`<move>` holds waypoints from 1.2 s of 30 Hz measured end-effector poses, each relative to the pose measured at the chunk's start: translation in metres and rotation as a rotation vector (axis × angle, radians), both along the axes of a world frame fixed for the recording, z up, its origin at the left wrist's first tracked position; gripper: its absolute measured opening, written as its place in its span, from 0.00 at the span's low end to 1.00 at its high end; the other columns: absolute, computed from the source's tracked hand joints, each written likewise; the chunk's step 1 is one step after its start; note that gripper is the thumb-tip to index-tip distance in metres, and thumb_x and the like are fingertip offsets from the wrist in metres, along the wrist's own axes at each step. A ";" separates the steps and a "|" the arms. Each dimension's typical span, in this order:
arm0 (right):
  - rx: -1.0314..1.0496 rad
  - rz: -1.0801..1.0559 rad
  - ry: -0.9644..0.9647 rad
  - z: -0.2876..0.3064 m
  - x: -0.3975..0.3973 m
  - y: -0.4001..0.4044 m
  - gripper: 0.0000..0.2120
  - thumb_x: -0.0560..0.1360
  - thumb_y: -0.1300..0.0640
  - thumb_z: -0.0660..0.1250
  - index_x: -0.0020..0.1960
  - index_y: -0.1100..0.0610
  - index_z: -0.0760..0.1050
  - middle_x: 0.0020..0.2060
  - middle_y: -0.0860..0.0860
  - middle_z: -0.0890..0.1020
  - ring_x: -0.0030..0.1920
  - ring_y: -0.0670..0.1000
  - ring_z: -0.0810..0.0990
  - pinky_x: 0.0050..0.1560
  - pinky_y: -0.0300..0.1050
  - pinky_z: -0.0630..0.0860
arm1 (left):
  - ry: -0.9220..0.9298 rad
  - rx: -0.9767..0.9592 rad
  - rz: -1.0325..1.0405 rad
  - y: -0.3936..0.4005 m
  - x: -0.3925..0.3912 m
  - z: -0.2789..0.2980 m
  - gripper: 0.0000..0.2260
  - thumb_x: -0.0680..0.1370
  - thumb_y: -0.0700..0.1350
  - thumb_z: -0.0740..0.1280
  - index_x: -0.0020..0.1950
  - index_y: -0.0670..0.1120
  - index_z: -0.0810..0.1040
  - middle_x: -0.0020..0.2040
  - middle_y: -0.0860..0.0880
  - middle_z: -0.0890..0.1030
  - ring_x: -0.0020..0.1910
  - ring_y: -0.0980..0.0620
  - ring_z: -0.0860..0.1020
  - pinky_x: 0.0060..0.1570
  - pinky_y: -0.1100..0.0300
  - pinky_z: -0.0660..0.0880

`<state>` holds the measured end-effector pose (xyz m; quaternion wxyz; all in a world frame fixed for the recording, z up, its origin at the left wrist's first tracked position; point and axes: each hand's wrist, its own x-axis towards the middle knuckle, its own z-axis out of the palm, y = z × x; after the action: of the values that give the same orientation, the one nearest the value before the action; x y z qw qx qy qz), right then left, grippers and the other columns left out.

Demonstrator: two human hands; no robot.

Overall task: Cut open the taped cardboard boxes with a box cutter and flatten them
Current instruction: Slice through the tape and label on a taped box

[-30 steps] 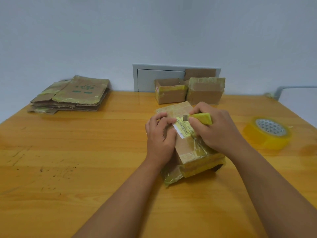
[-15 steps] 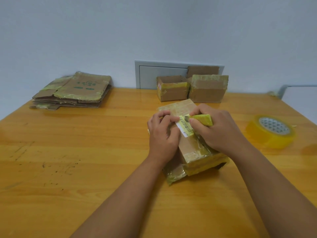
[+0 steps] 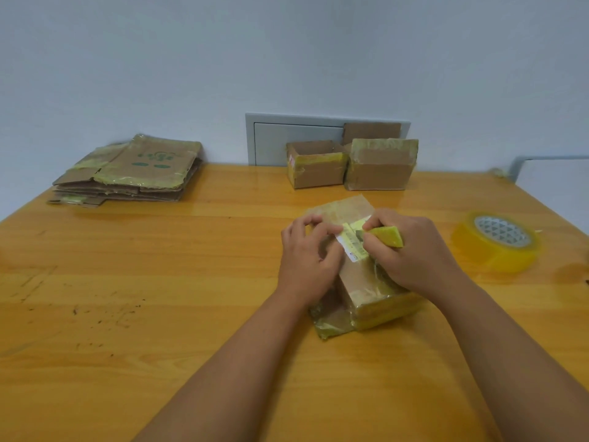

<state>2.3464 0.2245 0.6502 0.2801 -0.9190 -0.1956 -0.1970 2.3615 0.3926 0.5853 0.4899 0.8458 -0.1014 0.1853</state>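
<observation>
1. A taped cardboard box [image 3: 360, 275] is seen lying on the wooden table [image 3: 191, 282], right of the middle and towards the near side, with its long axis running from near to far.
2. The box is wrapped in yellowish tape, and a white and yellow label [image 3: 350, 240] is stuck across its top.
3. The left side of the box is held by the left hand [image 3: 306, 260], whose fingers are curled over the top edge beside the label.
4. A yellow box cutter [image 3: 384, 236] is gripped in the right hand [image 3: 411, 253], with the fingers clenched round its handle.
5. The grey tip of the cutter is pointed left and is set against the label on the top of the box; the blade itself cannot be made out.
6. A stack of flattened boxes [image 3: 127, 170] is placed at the far left of the table, against the wall.
7. Two more boxes are stood at the far edge, behind the hands: a smaller open box [image 3: 315, 167] on the left and a larger taped box [image 3: 381, 165] touching it on the right.
8. A roll of yellowish tape [image 3: 497, 240] is laid flat on the right of the table, apart from the right hand.
9. A grey panel [image 3: 287, 138] is set into the wall behind the two far boxes.
</observation>
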 end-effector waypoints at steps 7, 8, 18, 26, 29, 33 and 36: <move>0.194 -0.032 0.041 -0.015 -0.008 -0.023 0.03 0.71 0.54 0.67 0.40 0.49 0.78 0.31 0.42 0.81 0.36 0.43 0.77 0.31 0.34 0.68 | 0.098 0.144 -0.082 -0.006 0.001 0.000 0.15 0.78 0.58 0.61 0.64 0.64 0.74 0.71 0.61 0.63 0.67 0.56 0.58 0.67 0.56 0.59; 0.193 -0.030 0.018 -0.016 -0.009 -0.022 0.03 0.71 0.54 0.66 0.40 0.50 0.78 0.31 0.43 0.80 0.36 0.43 0.77 0.31 0.33 0.67 | 0.104 0.145 -0.076 -0.007 0.001 0.000 0.15 0.78 0.58 0.60 0.64 0.64 0.74 0.71 0.61 0.63 0.67 0.56 0.58 0.68 0.55 0.59; 0.141 -0.019 -0.043 -0.020 -0.015 -0.021 0.05 0.71 0.54 0.65 0.40 0.54 0.78 0.29 0.47 0.79 0.30 0.49 0.75 0.31 0.47 0.69 | 0.140 0.197 -0.117 -0.008 -0.004 0.002 0.26 0.71 0.64 0.61 0.69 0.63 0.69 0.72 0.64 0.58 0.65 0.61 0.55 0.69 0.53 0.60; 0.129 -0.026 -0.030 -0.019 -0.027 -0.022 0.07 0.71 0.54 0.65 0.41 0.56 0.78 0.30 0.49 0.79 0.30 0.53 0.75 0.30 0.49 0.69 | 0.122 0.188 -0.098 -0.011 -0.003 0.000 0.26 0.71 0.62 0.60 0.70 0.60 0.70 0.72 0.61 0.59 0.67 0.58 0.57 0.70 0.52 0.59; 0.141 -0.021 -0.048 -0.020 -0.035 -0.025 0.04 0.73 0.56 0.68 0.41 0.55 0.79 0.30 0.49 0.80 0.30 0.51 0.76 0.29 0.49 0.70 | 0.117 0.199 -0.094 -0.010 -0.003 0.000 0.27 0.72 0.62 0.60 0.70 0.60 0.70 0.73 0.59 0.60 0.68 0.55 0.58 0.70 0.51 0.59; 0.150 -0.038 -0.005 -0.020 -0.039 -0.025 0.04 0.73 0.56 0.67 0.41 0.56 0.79 0.31 0.50 0.80 0.31 0.52 0.77 0.29 0.51 0.71 | 0.046 0.172 -0.099 -0.012 -0.005 0.001 0.20 0.73 0.58 0.62 0.66 0.61 0.75 0.74 0.57 0.63 0.70 0.54 0.57 0.70 0.51 0.57; 0.124 -0.029 -0.048 -0.018 -0.045 -0.024 0.06 0.72 0.54 0.65 0.41 0.55 0.79 0.30 0.47 0.80 0.30 0.49 0.76 0.27 0.44 0.68 | -0.084 0.129 -0.123 -0.012 -0.006 0.002 0.11 0.75 0.51 0.64 0.55 0.54 0.82 0.68 0.56 0.73 0.69 0.51 0.63 0.68 0.52 0.60</move>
<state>2.3010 0.2004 0.6322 0.3288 -0.8977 -0.1762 -0.2346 2.3551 0.3808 0.5875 0.4404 0.8592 -0.1853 0.1832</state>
